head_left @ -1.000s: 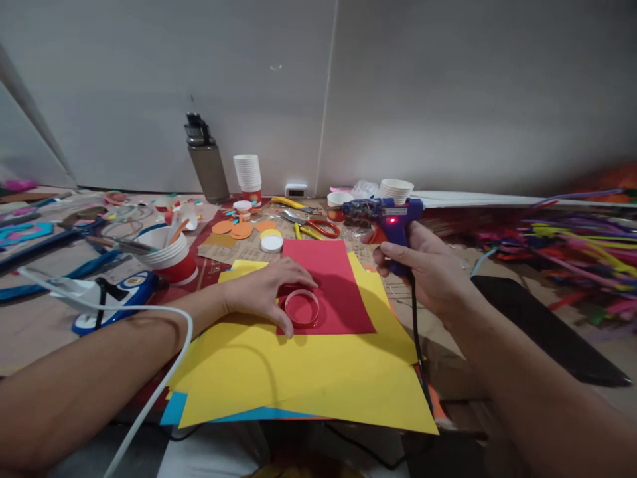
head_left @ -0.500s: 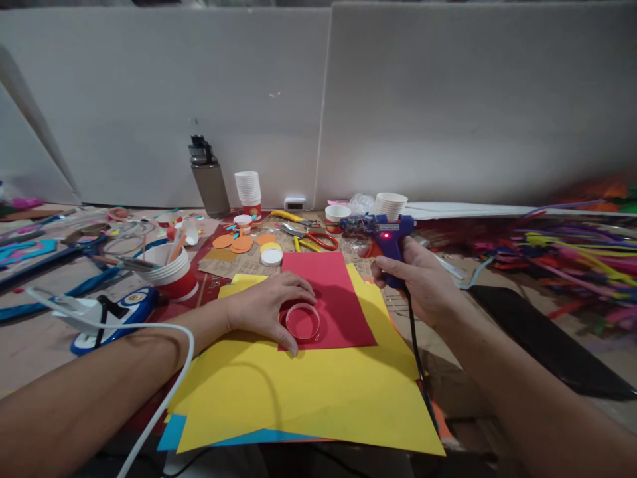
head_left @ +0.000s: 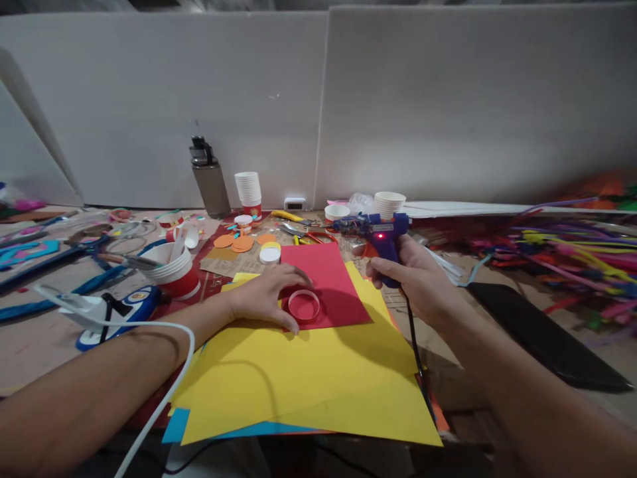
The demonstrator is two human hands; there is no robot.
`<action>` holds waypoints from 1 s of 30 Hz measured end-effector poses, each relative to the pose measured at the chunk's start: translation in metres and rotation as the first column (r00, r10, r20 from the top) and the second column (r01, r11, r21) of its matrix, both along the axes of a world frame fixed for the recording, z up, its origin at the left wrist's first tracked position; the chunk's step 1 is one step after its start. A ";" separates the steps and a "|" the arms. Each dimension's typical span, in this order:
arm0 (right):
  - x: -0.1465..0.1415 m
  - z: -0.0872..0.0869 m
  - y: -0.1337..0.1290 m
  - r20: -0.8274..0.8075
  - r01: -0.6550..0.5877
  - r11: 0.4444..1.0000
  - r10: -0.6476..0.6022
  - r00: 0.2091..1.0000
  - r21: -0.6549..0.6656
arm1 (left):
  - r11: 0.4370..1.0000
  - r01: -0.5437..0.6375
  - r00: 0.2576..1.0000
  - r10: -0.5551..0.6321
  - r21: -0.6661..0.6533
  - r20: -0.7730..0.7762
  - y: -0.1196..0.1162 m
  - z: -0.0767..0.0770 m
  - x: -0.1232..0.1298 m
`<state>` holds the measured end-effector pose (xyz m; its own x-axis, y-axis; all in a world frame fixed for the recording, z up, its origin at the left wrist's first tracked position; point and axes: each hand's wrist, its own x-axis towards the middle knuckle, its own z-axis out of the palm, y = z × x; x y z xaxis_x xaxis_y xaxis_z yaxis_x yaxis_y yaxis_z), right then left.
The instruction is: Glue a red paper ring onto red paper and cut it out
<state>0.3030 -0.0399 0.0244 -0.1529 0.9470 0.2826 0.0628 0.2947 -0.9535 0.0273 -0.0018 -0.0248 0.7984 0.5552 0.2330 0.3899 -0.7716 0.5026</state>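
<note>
Glue gun [head_left: 387, 234] sits in right grip [head_left: 417, 273], ring [head_left: 304, 317] beside left grip [head_left: 266, 297].

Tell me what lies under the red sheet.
Yellow paper lies under the red sheet, showing past its near and right edges; blue paper peeks out beneath the yellow. Anything else directly beneath the red is covered.

Single head-worn view, near the table [head_left: 30, 348], facing forward and down, toward pale panels [head_left: 423, 99], far right apparently blurred

I can't read a word from here: the label [head_left: 382, 228] on the glue gun [head_left: 384, 248] and the print on the brown paper [head_left: 247, 263] are too small.
</note>
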 end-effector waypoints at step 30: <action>0.011 0.005 -0.016 0.226 -0.090 0.995 0.096 0.969 -0.037 | 0.984 -0.058 0.984 0.085 -0.170 0.155 -0.001 -0.008 -0.002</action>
